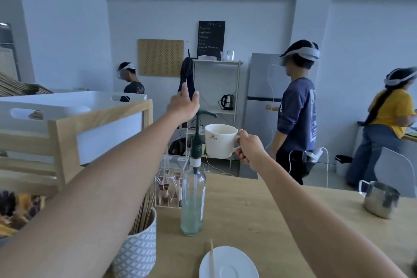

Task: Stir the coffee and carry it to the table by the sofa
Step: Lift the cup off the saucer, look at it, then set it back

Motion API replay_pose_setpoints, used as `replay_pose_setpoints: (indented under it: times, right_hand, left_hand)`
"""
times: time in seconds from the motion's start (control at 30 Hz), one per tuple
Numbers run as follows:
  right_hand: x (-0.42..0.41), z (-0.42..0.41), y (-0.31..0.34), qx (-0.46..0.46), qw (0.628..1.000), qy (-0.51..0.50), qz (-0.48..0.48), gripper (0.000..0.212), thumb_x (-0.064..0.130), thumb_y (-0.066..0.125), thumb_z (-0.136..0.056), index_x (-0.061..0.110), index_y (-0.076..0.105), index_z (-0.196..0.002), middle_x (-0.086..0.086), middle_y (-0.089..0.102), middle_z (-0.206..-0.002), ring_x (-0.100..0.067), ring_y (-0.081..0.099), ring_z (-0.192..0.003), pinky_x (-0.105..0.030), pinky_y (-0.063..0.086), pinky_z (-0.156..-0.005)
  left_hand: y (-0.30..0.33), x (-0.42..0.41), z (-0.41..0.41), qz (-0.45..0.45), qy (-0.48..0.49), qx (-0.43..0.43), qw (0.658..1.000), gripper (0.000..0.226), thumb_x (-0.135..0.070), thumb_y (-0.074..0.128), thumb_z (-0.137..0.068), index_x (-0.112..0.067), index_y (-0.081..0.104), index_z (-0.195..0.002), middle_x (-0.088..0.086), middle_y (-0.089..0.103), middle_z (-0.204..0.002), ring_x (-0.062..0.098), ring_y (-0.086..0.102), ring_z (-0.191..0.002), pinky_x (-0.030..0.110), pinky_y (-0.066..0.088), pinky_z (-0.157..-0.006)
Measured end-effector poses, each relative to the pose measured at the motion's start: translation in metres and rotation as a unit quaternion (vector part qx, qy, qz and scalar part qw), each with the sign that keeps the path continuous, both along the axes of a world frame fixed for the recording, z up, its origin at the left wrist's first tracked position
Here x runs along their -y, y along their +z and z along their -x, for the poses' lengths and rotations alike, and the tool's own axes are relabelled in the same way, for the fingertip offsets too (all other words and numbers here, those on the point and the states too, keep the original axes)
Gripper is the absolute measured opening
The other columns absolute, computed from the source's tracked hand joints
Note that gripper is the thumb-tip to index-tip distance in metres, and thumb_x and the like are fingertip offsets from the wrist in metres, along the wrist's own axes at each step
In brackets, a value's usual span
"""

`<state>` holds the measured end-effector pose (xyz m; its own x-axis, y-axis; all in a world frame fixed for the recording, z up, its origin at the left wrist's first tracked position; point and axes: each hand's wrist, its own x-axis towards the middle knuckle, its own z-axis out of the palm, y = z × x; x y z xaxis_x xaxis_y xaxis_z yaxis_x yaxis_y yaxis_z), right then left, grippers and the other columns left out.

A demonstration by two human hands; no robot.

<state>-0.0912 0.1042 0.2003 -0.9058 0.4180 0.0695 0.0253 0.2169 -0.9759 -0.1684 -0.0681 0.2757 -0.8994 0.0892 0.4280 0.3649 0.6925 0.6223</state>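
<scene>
— What's over on the left, by the pump bottle (193,196)?

— Left of the bottle there is a patterned pot (137,248) full of wooden sticks. I think they keep it there so a stirring stick is easy to reach. Right behind the bottle is a clear box (172,181) with little packets in it.

— And the left hand (184,102)?

— It is up in the air, above and a bit behind the bottle's pump. The fingers are loose and spread, with nothing in them. Maybe it is out like that to help the person stay steady. That is only my guess.

— Where is the coffee?

— In the white cup (220,140), just right of the bottle's pump and lifted clear of the counter (282,221). The right hand (250,149) has its grip closed on the cup's handle. The cup looks level, likely so nothing spills. I can't see inside it from here.

— Has it been stirred?

— I think so. One thin stick (211,259) lies on the white saucer (228,263), in front of the bottle and a bit right. The cup is off the saucer, so the carrying part seems to be starting.

— Anything further right?

— A shiny metal jug (380,198) sits well right of the bottle. People are walking behind the counter, so the cup needs a slow, careful walk. I can't see the sofa table.
</scene>
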Motion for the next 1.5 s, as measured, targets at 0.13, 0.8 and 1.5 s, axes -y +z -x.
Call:
replay_pose_setpoints:
  times: [0.13,0.8,1.5]
  right_hand:
    - [-0.001,0.014,-0.002,-0.002,1.0,-0.007,0.001,0.036,0.033,0.033,-0.096,0.013,0.049,-0.069,-0.007,0.047,-0.056,-0.016,0.035,-0.045,-0.019,0.027,-0.037]
    - [0.001,0.036,0.01,-0.012,0.999,-0.001,0.03,0.036,0.031,0.036,-0.094,0.012,0.048,-0.067,-0.007,0.046,-0.055,-0.014,0.034,-0.041,-0.014,0.026,-0.032]
    - [-0.008,0.033,-0.017,0.001,1.0,0.009,0.024,0.033,0.026,0.036,-0.092,0.011,0.045,-0.064,-0.007,0.044,-0.049,-0.015,0.031,-0.04,-0.016,0.021,-0.038]
  left_hand:
    - [0.015,-0.018,0.018,0.08,-0.034,0.02,0.996,0.065,-0.05,0.012,-0.1,-0.019,-0.004,-0.155,0.012,0.016,-0.162,0.032,0.013,-0.148,0.051,0.015,-0.119]
    - [0.023,-0.045,0.031,0.279,-0.054,0.14,0.948,0.063,-0.051,0.012,-0.101,-0.019,0.008,-0.155,0.005,0.003,-0.164,0.024,0.004,-0.15,0.042,0.008,-0.119]
    - [-0.024,-0.046,0.059,0.251,-0.04,0.183,0.95,0.072,-0.062,0.009,-0.093,-0.025,0.014,-0.154,0.007,0.004,-0.164,0.025,-0.001,-0.151,0.05,0.004,-0.121]
